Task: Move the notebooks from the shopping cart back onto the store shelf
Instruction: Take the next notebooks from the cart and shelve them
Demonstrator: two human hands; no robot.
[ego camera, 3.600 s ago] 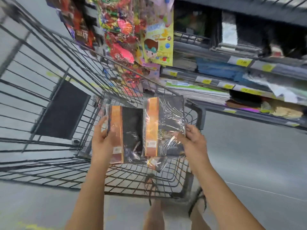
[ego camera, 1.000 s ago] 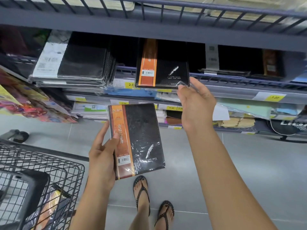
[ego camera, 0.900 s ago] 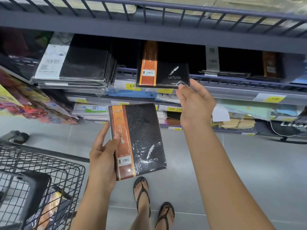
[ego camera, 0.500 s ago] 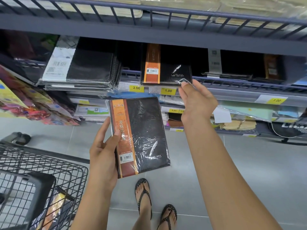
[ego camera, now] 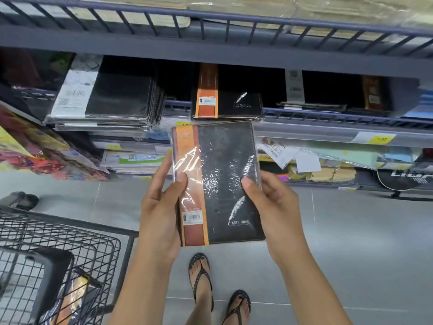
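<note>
I hold a black notebook with an orange spine band [ego camera: 222, 184], wrapped in clear film, upright in front of the shelf. My left hand [ego camera: 159, 214] grips its left edge and my right hand [ego camera: 274, 207] grips its right edge. A matching notebook [ego camera: 227, 104] lies flat on the grey store shelf [ego camera: 328, 132], just above the one I hold. At the lower left is the black wire shopping cart [ego camera: 58, 254], with another wrapped orange-banded notebook [ego camera: 70, 299] lying in it.
A stack of black and white notebooks [ego camera: 105, 99] sits left on the same shelf. More black notebooks [ego camera: 328, 95] lie to the right. Lower shelves hold paper goods and yellow price tags [ego camera: 382, 139]. My sandalled feet [ego camera: 218, 292] stand on the grey tiled floor.
My right hand let go of the notebook on the shelf and came down onto the right edge of the notebook in my left hand, which rose toward the shelf.
</note>
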